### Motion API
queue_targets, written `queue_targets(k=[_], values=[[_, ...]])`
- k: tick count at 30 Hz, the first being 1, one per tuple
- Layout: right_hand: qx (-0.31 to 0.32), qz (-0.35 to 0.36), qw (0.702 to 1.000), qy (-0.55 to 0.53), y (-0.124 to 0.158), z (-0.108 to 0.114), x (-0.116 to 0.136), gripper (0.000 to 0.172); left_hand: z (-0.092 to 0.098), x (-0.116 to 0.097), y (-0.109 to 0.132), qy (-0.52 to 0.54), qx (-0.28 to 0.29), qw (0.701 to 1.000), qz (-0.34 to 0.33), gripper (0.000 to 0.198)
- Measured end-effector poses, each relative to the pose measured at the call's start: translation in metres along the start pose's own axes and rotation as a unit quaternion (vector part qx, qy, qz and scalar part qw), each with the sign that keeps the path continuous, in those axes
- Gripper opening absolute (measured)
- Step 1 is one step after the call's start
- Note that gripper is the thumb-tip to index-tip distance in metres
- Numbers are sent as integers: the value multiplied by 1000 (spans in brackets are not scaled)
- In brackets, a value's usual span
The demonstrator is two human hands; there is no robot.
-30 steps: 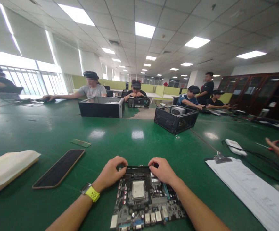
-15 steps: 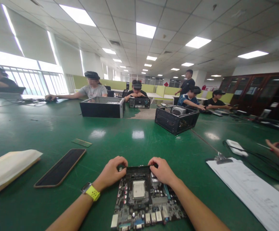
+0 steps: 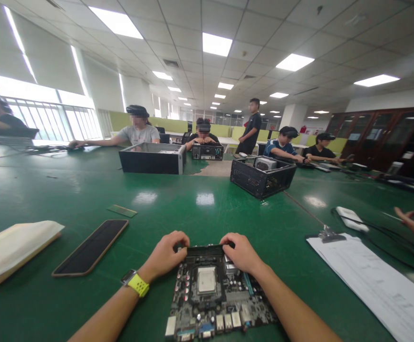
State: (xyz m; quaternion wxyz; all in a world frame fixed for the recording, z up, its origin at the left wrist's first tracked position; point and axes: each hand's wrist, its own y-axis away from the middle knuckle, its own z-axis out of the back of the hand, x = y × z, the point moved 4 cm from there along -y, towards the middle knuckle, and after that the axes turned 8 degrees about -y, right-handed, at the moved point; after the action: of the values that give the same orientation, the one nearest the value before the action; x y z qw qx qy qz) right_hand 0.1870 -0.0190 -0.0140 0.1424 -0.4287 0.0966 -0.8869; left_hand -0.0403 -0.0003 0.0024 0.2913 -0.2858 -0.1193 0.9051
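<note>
Two bare hands are showing in the head view, the left hand touching the far left corner of a circuit board and the right hand its far right part. Each thumb and forefinger are curling toward one another; whether they are clamping anything, I cannot tell. The board is lying flat on a green table. A phone is lying left of the board, a clipboard is resting right of it, and an open computer case is standing beyond it, rightward.
</note>
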Motion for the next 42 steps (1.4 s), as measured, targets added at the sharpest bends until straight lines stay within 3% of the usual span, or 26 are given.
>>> queue_targets(k=[13, 42], values=[[2, -7, 1000, 2, -1, 0, 0, 19, 0, 6, -1, 25, -19, 999, 13, 14], [7, 3, 1000, 4, 0, 0, 2, 17, -2, 7, 0, 39, 6, 999, 11, 12]])
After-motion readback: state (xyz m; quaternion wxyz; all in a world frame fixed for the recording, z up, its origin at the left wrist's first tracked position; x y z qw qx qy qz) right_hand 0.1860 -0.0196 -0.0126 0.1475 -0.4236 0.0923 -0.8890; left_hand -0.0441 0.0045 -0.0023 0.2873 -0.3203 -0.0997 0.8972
